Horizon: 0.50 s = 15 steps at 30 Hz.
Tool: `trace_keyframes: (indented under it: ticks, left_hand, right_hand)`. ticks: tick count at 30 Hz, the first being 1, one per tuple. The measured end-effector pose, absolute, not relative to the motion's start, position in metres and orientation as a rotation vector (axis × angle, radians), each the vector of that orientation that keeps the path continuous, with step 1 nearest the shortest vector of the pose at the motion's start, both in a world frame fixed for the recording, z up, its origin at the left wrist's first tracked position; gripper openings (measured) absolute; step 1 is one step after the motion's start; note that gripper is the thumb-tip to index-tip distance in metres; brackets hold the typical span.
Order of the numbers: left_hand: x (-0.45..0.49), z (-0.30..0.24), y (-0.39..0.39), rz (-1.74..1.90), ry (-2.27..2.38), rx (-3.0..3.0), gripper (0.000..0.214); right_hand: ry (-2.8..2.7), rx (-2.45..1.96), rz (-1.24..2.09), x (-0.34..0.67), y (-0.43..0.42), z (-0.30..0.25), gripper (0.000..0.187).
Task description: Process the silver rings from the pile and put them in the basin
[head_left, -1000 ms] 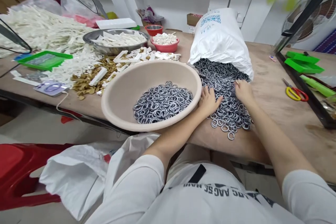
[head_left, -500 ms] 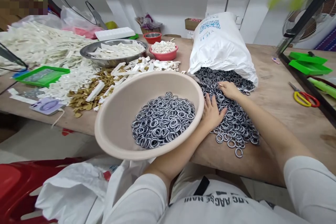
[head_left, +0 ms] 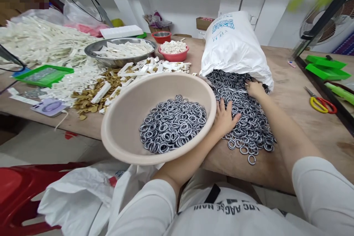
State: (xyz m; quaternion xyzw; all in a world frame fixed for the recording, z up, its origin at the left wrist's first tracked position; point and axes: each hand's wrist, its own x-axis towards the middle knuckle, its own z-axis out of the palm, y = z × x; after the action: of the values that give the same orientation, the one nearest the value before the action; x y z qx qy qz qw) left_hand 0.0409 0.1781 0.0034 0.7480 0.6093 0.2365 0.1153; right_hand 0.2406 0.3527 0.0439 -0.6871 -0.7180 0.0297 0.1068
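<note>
My left hand (head_left: 226, 120) lies with fingers spread on the rings, beside the right rim of a large beige basin (head_left: 121, 129). Its forearm passes under the basin's rim, and the basin tilts towards me. Inside the basin is a heap of dark grey metallic-looking rings (head_left: 174, 125). My right hand (head_left: 256, 89) reaches to the mouth of a white sack (head_left: 232, 48), its fingers loosely bent among the rings and partly hidden. A loose pile of the same rings (head_left: 246, 125) spills from the sack over the table between and below my hands.
Scissors (head_left: 322, 104) and green trays (head_left: 328, 72) are at the right. To the left lie white strips (head_left: 41, 42), brown pieces (head_left: 85, 99), a metal bowl (head_left: 91, 49), a red bowl (head_left: 175, 57), a green tray (head_left: 44, 76) and a phone (head_left: 51, 106). A red chair (head_left: 16, 191) stands below.
My right hand has moved right and slightly up, deeper towards the sack's mouth. My left hand stays beside the basin. The view has shifted slightly.
</note>
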Motion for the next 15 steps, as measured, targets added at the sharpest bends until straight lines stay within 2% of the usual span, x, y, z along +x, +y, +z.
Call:
trace_keyframes:
  ticks: [7,15]
  left_hand:
    - [0.042,0.007,0.177,0.711,1.803,2.296,0.068]
    - [0.028,0.013,0.171,0.878,1.571,2.425,0.039]
  right_hand:
    - [-2.342,-1.736,0.241,0.216,0.302,0.034,0.044]
    - [-2.394,-1.444,0.339,0.227,0.226,0.036,0.045]
